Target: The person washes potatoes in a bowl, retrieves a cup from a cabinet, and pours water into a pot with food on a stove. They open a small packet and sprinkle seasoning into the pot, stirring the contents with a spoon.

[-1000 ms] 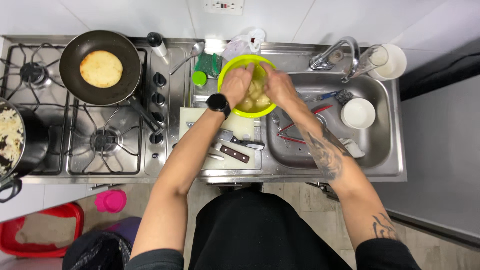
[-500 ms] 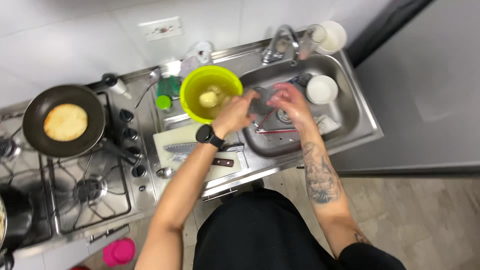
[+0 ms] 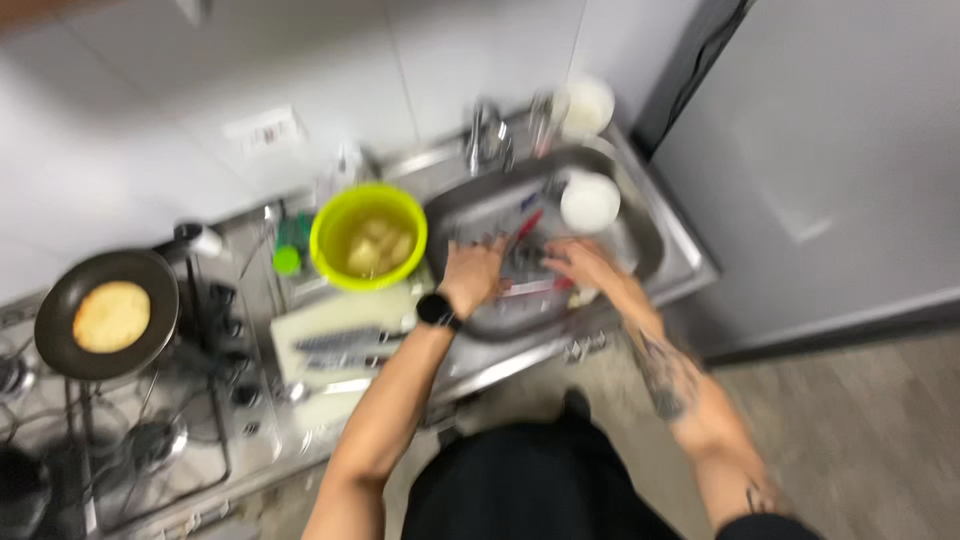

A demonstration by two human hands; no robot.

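Though the head view is smeared by motion, both hands show over the stainless steel sink basin (image 3: 640, 235) at the right end of the counter. The left hand (image 3: 472, 272), with a black wristwatch (image 3: 437, 310) on its wrist, lies at the basin's left rim, fingers spread and pointing away from the body; whether it grips anything cannot be told. The right hand (image 3: 580, 262) reaches into the basin, fingers loosely spread over red-handled utensils (image 3: 528, 225) lying there, and blur hides any hold. A white round bowl (image 3: 590, 202) sits in the basin's far part, near the right hand. Just left of the basin stands a lime-green plastic bowl (image 3: 332, 225) holding pale peeled chunks (image 3: 378, 244). A white cutting board (image 3: 345, 340) with knives lies at the counter's near edge. Toward the left end, a black frying pan (image 3: 150, 330) on the gas stove carries a round flatbread (image 3: 111, 316).
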